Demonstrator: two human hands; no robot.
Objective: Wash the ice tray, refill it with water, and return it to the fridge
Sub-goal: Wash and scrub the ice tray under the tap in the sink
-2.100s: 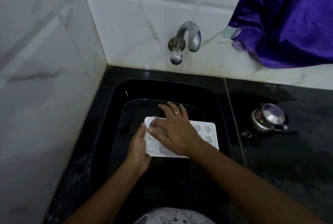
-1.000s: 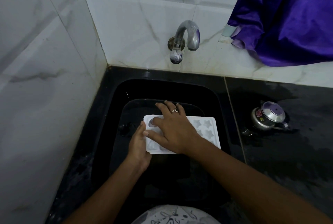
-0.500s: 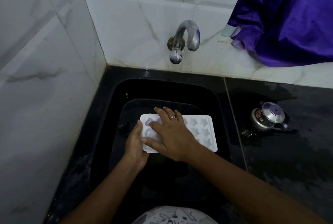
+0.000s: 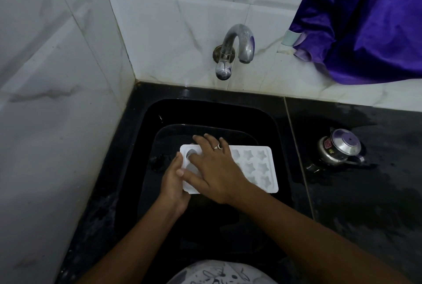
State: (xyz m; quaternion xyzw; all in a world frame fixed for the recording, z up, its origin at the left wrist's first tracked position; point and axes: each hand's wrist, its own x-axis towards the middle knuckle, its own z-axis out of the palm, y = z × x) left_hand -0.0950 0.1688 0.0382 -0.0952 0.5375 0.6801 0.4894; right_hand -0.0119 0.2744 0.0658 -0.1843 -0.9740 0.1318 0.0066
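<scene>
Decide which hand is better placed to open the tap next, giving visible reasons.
Right, probably. The right hand rests flat on the tray, fingers pointing toward the tap, holding nothing. The left hand grips the tray's left edge, so it can steady it.

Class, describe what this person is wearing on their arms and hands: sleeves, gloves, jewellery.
Neither arm shows a sleeve as far as the frame edge, and there are no gloves, watch or bracelet. The right hand wears one thin silver-coloured ring on a finger. The left hand shows no jewellery.
</scene>
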